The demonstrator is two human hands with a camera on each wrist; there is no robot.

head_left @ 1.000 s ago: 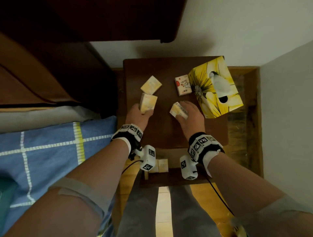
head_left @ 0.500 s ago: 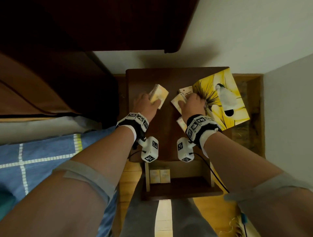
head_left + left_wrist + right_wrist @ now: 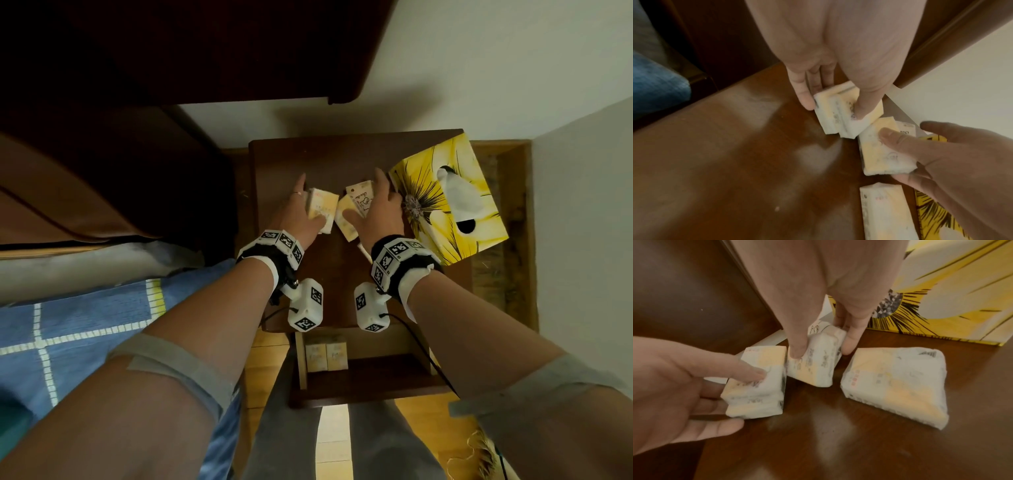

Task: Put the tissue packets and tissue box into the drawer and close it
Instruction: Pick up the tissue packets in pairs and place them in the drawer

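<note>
Two hands work the nightstand (image 3: 342, 154) top: the left hand (image 3: 301, 219) now pinches two stacked packets (image 3: 322, 212), the right hand (image 3: 380, 212) clamps another pair (image 3: 352, 212), gathered since a second ago. A fifth packet (image 3: 900, 382) lies near the tissue box (image 3: 445, 198) at the right edge. Below, the open drawer (image 3: 370, 383) holds two packs (image 3: 325, 356)

The tissue packets (image 3: 813, 366) carry small printed writing, but it is too blurred to be read.
</note>
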